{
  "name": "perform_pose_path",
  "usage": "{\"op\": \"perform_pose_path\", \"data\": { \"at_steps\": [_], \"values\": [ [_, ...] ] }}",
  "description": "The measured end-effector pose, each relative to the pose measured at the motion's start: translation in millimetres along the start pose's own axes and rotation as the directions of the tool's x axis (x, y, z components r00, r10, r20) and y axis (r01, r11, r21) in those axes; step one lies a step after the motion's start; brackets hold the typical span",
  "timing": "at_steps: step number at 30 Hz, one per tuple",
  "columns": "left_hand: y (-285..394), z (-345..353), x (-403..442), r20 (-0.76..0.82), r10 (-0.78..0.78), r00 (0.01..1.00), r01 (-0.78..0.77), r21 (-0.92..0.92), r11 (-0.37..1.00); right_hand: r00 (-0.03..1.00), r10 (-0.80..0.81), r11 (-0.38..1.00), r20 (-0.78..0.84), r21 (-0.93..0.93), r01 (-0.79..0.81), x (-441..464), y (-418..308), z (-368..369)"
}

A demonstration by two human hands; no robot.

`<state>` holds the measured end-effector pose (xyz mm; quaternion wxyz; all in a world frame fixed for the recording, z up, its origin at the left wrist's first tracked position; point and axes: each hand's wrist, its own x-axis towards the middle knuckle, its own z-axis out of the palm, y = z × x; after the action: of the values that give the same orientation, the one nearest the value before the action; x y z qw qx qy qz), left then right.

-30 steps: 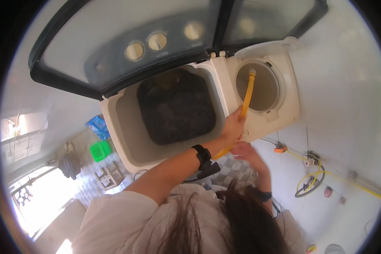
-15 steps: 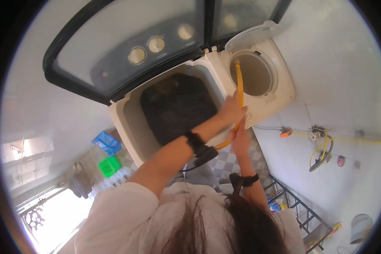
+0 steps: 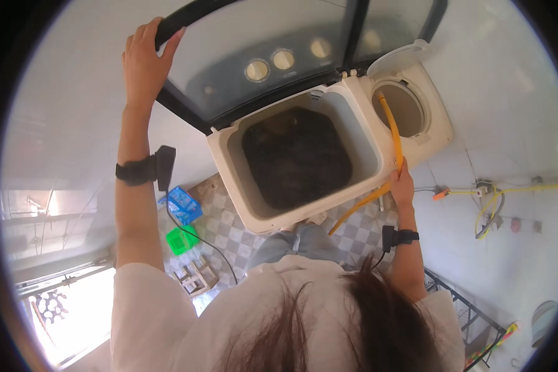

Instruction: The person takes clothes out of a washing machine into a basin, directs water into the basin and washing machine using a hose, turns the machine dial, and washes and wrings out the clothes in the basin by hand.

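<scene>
My left hand [image 3: 147,59] is wrapped around the left corner of the raised washing machine lid [image 3: 186,111], which has a dark frame and a see-through panel. My right hand [image 3: 402,185] grips a yellow hose [image 3: 395,133] at the machine's front right edge. One end of the hose reaches into the round spin tub [image 3: 409,115], whose small clear lid [image 3: 395,57] stands up; its other end hangs down toward the floor. Dark water or dark cloth [image 3: 297,158], I cannot tell which, fills the bottom of the wide wash tub [image 3: 363,139].
On the left of the checkered floor [image 3: 223,217] lie a blue packet [image 3: 184,204], a green basket [image 3: 181,240] and a small wooden stool [image 3: 196,276]. Cables and a socket [image 3: 483,189] run along the right wall. A black metal rack [image 3: 477,316] stands at the lower right.
My left hand has left the hose and moved up and left onto the lid. My right hand still holds the hose. The camera view has shifted, so the machine appears further right.
</scene>
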<state>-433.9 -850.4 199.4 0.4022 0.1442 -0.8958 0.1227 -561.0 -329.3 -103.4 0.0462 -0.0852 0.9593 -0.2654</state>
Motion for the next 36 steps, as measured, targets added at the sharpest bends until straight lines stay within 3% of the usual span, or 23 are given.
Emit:
{"op": "perform_pose_path", "data": {
  "at_steps": [4,6,8,10,12,14,18,20,23,25,27,28,29,30,32,35,36],
  "values": [
    [43.7,-62.8,-35.3,0.034,0.062,0.997,-0.06,-0.076,0.995,1.0,0.008,0.998,-0.005,-0.066,-0.008,19.4,22.8,-8.7],
    [63.4,-88.0,-65.4,0.134,0.121,0.984,-0.094,-0.186,0.978,1.0,-0.003,0.997,-0.012,-0.08,0.002,27.2,35.2,-14.2],
    [86.6,-107.8,-105.7,0.375,0.216,0.901,-0.148,-0.203,0.968,0.998,0.054,0.991,0.03,-0.121,-0.05,31.8,39.9,-29.2],
    [116.1,-115.8,-138.6,0.497,0.371,0.785,-0.207,-0.354,0.912,0.996,0.079,0.986,0.031,-0.146,-0.074,36.9,47.1,-36.3],
    [132.9,-111.0,-191.0,0.461,0.508,0.727,-0.325,-0.42,0.847,0.995,0.098,0.981,0.037,-0.175,-0.09,44.6,62.6,-38.8],
    [149.5,-105.1,-223.7,0.48,0.525,0.703,-0.324,-0.441,0.837,0.996,0.082,0.951,0.043,-0.302,-0.066,52.4,82.5,-29.9],
    [169.1,-81.3,-280.0,0.528,0.574,0.626,-0.366,-0.452,0.814,1.0,0.027,0.972,0.01,-0.236,-0.023,51.6,76.6,-38.3],
    [170.9,-64.5,-300.9,0.559,0.57,0.603,-0.355,-0.451,0.819,0.99,0.136,0.949,0.04,-0.292,-0.119,56.1,69.0,-38.5],
    [167.1,-43.6,-315.2,0.528,0.626,0.574,-0.379,-0.505,0.775,0.998,0.066,0.956,0.022,-0.287,-0.057,55.5,69.8,-37.1],
    [157.7,-18.5,-292.5,0.481,0.574,0.662,-0.223,-0.605,0.764,0.998,0.062,0.959,0.033,-0.279,-0.051,56.3,70.7,-34.9],
    [149.3,10.2,-242.5,0.694,0.205,0.69,0.271,-0.511,0.816,0.997,0.059,0.962,0.044,-0.269,-0.045,55.0,69.6,-30.7],
    [149.1,22.1,-202.2,0.779,-0.021,0.626,0.555,-0.426,0.715,0.998,0.052,0.963,0.048,-0.265,-0.037,53.8,68.1,-27.6],
    [138.0,63.7,-182.2,0.77,-0.169,0.615,0.606,-0.325,0.726,0.997,0.069,0.958,0.043,-0.28,-0.054,52.9,66.4,-25.6],
    [128.9,91.2,-151.5,0.875,-0.253,0.414,0.869,-0.297,0.397,0.995,0.088,0.953,0.037,-0.295,-0.073,52.2,64.7,-24.0],
    [107.9,154.8,-110.9,0.83,-0.409,0.38,0.853,-0.143,0.502,0.995,0.09,0.943,0.032,-0.325,-0.075,51.4,63.6,-20.9],
    [100.6,200.3,-68.0,0.814,-0.478,0.331,0.818,0.005,0.575,0.996,0.082,0.916,0.03,-0.397,-0.063,56.2,64.3,-20.2],
    [94.7,219.4,-66.6,0.795,-0.436,0.423,0.678,0.041,0.734,0.997,0.07,0.898,0.036,-0.437,-0.047,56.5,66.5,-21.2]
  ]
}}
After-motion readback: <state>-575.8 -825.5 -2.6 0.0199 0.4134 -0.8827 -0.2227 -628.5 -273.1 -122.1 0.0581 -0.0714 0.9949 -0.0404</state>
